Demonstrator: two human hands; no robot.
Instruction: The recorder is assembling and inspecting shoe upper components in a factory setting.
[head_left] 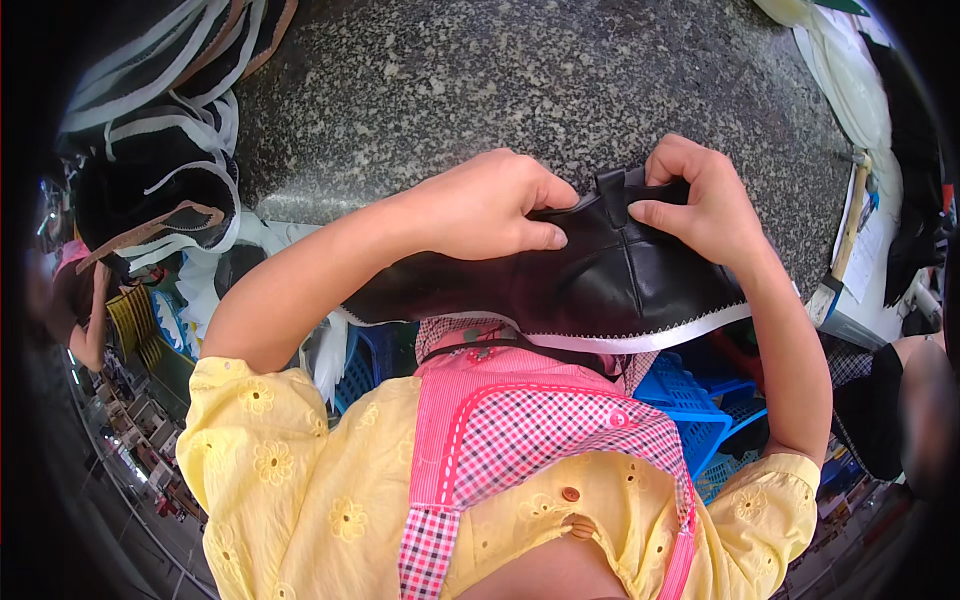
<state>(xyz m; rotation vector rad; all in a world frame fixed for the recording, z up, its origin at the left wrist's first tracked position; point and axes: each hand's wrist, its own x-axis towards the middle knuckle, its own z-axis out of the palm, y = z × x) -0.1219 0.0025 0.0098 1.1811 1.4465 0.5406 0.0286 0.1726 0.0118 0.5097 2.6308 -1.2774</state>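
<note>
A black leather boot upper [590, 290] lies across the near edge of the stone-topped table. Its lower rim carries a white strip with zigzag stitching, and a seam runs down its side. At its top opening a small black pull tab [612, 190] stands up between my hands. My left hand [500, 205] pinches the top edge left of the tab, thumb on the outer side and fingers behind. Right of the tab, my right hand [705, 205] grips the same edge between thumb and bent fingers. The inside of the upper is mostly hidden.
Speckled stone makes up the tabletop [520, 80]. Dark pieces with white and brown edging [160, 190] are piled at the left. Blue plastic baskets [690, 400] stand below the table edge. White plastic [845, 85] and a wooden stick [853, 210] lie at right. Another person [85, 310] is at far left.
</note>
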